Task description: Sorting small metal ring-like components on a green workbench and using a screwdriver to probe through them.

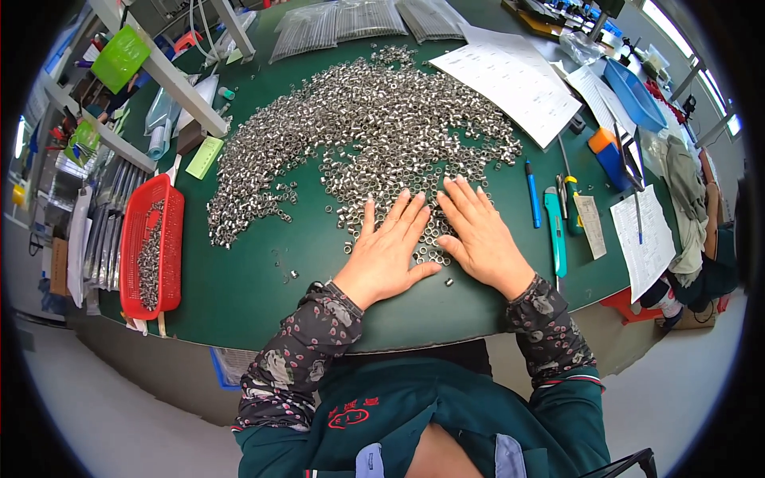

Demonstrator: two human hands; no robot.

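Note:
A wide heap of small shiny metal rings (374,111) spreads over the green table (255,295). Both palms face down at the heap's near edge. My left hand (388,251) lies flat with its fingers spread, fingertips resting on the rings. Beside it, my right hand (482,235) is also flat and open, its fingers pointing forward onto the rings. Several rings show between the two hands, near the thumbs. One loose ring (449,282) sits just below the right thumb. What lies under the palms is hidden.
At the left edge stands a red plastic basket (174,255) holding more rings. To the right lie a blue pen (532,195), a teal utility knife (555,231) and a screwdriver (572,203). White paper sheets (518,88) and bundled clear bags (370,20) lie at the back.

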